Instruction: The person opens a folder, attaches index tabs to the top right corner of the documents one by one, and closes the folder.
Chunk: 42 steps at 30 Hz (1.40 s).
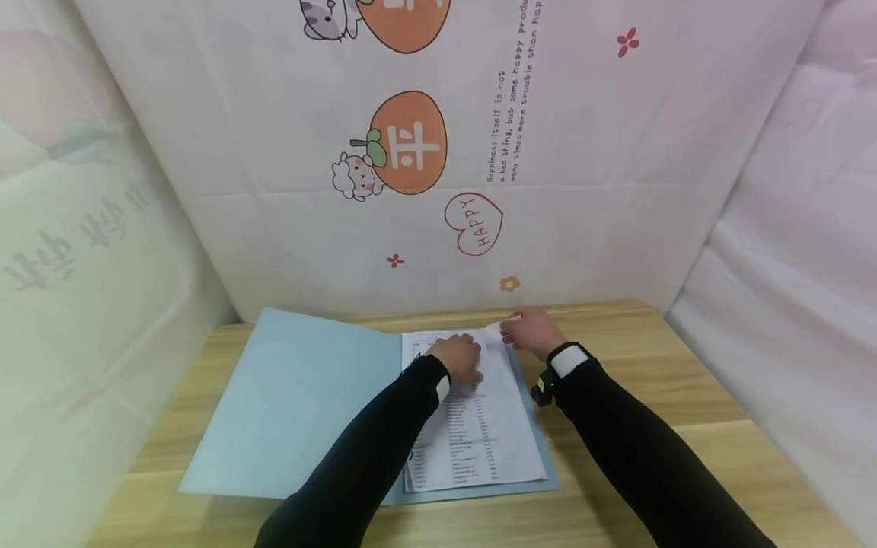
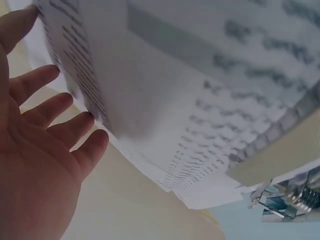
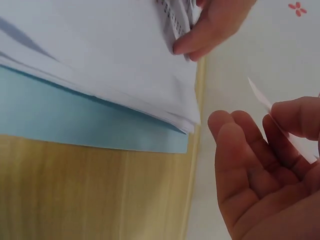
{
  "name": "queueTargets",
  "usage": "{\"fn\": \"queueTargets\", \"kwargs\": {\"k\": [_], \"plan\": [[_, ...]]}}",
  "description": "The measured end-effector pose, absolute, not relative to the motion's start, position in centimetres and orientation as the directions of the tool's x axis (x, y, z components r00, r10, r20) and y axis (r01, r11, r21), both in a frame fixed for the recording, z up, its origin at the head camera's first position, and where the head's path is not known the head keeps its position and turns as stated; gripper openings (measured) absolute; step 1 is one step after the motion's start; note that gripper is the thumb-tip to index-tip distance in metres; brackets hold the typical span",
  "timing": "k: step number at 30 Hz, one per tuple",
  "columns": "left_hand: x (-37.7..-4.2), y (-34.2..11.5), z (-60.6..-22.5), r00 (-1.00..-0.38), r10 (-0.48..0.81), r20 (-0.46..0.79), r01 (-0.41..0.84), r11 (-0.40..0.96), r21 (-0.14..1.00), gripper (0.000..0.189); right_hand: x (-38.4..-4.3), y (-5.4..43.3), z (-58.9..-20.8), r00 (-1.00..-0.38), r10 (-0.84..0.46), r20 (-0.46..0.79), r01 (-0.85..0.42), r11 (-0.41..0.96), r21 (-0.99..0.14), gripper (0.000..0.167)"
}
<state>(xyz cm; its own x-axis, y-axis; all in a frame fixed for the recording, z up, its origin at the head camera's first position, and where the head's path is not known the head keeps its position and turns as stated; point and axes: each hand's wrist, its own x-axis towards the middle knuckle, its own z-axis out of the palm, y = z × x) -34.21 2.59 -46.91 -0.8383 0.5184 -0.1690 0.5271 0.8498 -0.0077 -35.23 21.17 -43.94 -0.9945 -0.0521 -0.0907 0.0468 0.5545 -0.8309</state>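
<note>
A light blue folder (image 1: pixel 301 403) lies spread on the table, with a stack of printed sheets (image 1: pixel 510 434) on its right side. My left hand (image 1: pixel 459 359) rests on the upper part of the sheets, its fingertips at the edge of the top page in the left wrist view. Above the stack's top right corner, my right hand (image 1: pixel 536 333) pinches a small pale slip of paper (image 3: pixel 259 94) between thumb and forefinger. The left wrist view also shows a metal spring clip (image 2: pixel 300 196) in the folder, beside the sheets' edge.
The wooden table (image 1: pixel 658 380) ends at a white printed cloth (image 1: pixel 582 228) hanging behind it. More cloth hangs at the left (image 1: pixel 103 304) and right (image 1: pixel 795 266). The folder's cover (image 1: pixel 260 426) stretches out to the left of the sheets.
</note>
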Motion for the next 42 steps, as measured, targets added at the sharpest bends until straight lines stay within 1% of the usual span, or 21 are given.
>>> {"fn": "queueTargets", "kwargs": {"k": [6, 14, 20, 24, 30, 34, 38, 42], "plan": [[-34.6, 2.6, -46.8, -0.834, 0.521, -0.179, 0.53, 0.848, 0.001, 0.06, -36.6, 20.6, -44.1, -0.99, -0.043, -0.136, 0.09, 0.555, -0.827, 0.021], [-34.2, 2.8, -46.0, -0.836, 0.515, -0.192, 0.525, 0.851, -0.001, 0.067, -38.6, 20.7, -46.5, -0.98, -0.024, -0.196, 0.154, 0.533, -0.832, 0.014], [-33.1, 2.9, -44.2, -0.829, 0.513, -0.222, 0.522, 0.853, 0.021, 0.066, -38.9, 21.4, -46.7, -0.968, -0.046, -0.246, 0.185, 0.533, -0.826, 0.019], [-32.9, 3.1, -43.6, -0.823, 0.519, -0.232, 0.528, 0.849, 0.028, 0.067, -39.1, 21.5, -46.7, -0.965, -0.062, -0.256, 0.178, 0.564, -0.806, 0.021], [-33.4, 3.3, -43.4, -0.816, 0.522, -0.246, 0.541, 0.841, -0.009, 0.071, -40.0, 21.6, -47.4, -0.966, -0.069, -0.25, 0.152, 0.629, -0.762, 0.022], [-33.7, 3.2, -43.4, -0.833, 0.494, -0.251, 0.504, 0.863, 0.026, 0.075, -40.4, 21.4, -47.5, -0.967, -0.066, -0.245, 0.147, 0.643, -0.752, 0.021], [-34.1, 3.2, -43.2, -0.859, 0.43, -0.278, 0.421, 0.902, 0.094, 0.074, -40.4, 21.1, -47.4, -0.972, -0.063, -0.228, 0.135, 0.644, -0.753, 0.021], [-34.2, 3.3, -43.3, -0.87, 0.383, -0.311, 0.362, 0.924, 0.127, 0.073, -40.3, 20.9, -47.4, -0.976, -0.058, -0.212, 0.122, 0.662, -0.74, 0.021]]}}
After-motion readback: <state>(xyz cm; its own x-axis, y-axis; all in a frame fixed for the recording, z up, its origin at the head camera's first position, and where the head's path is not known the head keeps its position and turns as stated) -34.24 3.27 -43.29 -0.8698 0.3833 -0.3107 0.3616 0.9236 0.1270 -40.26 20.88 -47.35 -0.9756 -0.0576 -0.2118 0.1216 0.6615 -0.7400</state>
